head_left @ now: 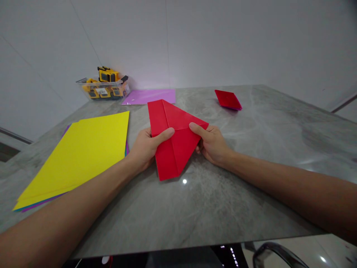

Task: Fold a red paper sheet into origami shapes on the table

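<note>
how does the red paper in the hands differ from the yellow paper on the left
The red paper is held by the left hand and right hand; the yellow paper lies on a pile on the table. The red paper is folded, with creases and a pointed corner; the yellow paper is flat. The red paper looks smaller than the yellow. Both are plain-coloured.
</note>
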`<state>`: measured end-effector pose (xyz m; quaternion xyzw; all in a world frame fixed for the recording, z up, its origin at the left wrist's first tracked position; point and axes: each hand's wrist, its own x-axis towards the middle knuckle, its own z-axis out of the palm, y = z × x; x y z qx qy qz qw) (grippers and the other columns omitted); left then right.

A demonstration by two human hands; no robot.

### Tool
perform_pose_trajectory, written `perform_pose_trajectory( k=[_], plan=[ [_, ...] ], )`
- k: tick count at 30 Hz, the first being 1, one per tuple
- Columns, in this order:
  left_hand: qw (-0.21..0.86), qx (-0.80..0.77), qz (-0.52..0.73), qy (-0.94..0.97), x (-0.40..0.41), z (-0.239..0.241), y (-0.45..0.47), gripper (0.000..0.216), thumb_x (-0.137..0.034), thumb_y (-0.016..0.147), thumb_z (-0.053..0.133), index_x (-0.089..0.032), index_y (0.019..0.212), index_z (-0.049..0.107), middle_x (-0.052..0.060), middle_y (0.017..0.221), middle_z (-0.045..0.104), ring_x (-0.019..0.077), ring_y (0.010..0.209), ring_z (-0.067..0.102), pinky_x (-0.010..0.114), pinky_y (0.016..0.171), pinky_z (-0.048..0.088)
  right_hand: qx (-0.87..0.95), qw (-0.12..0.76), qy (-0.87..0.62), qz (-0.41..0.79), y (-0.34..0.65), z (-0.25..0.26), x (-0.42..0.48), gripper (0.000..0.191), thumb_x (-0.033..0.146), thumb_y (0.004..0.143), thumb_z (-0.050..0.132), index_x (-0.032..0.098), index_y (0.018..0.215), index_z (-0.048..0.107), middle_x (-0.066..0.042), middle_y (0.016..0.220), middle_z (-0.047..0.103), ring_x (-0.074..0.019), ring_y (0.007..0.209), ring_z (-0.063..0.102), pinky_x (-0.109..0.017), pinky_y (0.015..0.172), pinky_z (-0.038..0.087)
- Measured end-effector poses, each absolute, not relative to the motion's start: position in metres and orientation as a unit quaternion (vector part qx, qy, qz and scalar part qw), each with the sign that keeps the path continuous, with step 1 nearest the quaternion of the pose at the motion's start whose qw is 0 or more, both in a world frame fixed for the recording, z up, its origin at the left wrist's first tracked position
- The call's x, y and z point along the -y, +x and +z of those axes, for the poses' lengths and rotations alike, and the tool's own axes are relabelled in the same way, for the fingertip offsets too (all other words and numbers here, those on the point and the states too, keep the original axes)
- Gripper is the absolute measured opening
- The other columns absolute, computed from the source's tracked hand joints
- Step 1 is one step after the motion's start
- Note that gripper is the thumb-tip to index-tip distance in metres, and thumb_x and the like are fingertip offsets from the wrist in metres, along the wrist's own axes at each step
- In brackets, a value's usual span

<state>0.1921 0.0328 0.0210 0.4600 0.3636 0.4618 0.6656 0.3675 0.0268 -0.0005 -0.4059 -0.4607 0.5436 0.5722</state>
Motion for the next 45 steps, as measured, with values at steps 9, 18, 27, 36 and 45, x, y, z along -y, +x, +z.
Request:
perform_pose_trajectory(
  k=[9,18,27,36,45],
  plan=[
    [0.644,-0.430,0.455,0.440,-0.034,0.028,0.190,0.025,-0.021,0.066,0.078,-0.013,0.088,0.070,0.010,0.088,0.075,0.0259,0.076,0.072,0.037,0.070,0.059,0.536,0.520,-0.414,0.520,0.372,-0.001,-0.025,0.040,0.044,0.075,0.067,0.018,0.050,0.049,0.004,0.039,0.047,-0.0063,0.030,0.038,-0.019,0.029,0.026],
    [0.567,-0.478,0.442,0.505,-0.036,0.032,0.185,0.024,-0.025,0.060,0.081,-0.015,0.080,0.073,0.008,0.083,0.075,0.0230,0.064,0.069,0.033,0.058,0.057,0.633,0.359,-0.465,0.504,0.383,0.009,-0.029,0.036,0.045,0.082,0.056,0.018,0.059,0.053,0.005,0.031,0.046,-0.0072,0.023,0.038,-0.017,0.026,0.020],
    [0.608,-0.463,0.386,0.517,-0.041,0.049,0.170,0.021,-0.025,0.059,0.083,-0.015,0.075,0.073,0.009,0.074,0.074,0.0229,0.057,0.068,0.030,0.050,0.055,0.683,0.265,-0.309,0.606,0.394,0.012,-0.030,0.058,0.063,0.082,0.048,0.016,0.049,0.055,-0.004,0.046,0.062,-0.0069,0.031,0.045,-0.018,0.032,0.033],
    [0.402,-0.524,0.406,0.632,-0.038,0.049,0.168,0.021,-0.025,0.063,0.082,-0.016,0.081,0.075,-0.001,0.067,0.073,0.0125,0.047,0.061,0.016,0.037,0.042,0.691,0.305,-0.390,0.528,0.389,0.007,-0.032,0.048,0.048,0.088,0.049,0.017,0.051,0.053,0.002,0.039,0.057,-0.0038,0.027,0.038,-0.016,0.031,0.027],
    [0.605,-0.436,0.404,0.530,-0.041,0.038,0.173,0.032,-0.025,0.063,0.082,-0.017,0.092,0.072,0.006,0.087,0.075,0.0280,0.075,0.071,0.031,0.058,0.059,0.690,0.324,-0.355,0.541,0.396,0.009,-0.029,0.057,0.061,0.085,0.045,0.013,0.058,0.061,0.002,0.037,0.052,-0.0050,0.029,0.036,-0.018,0.031,0.027]
  ],
)
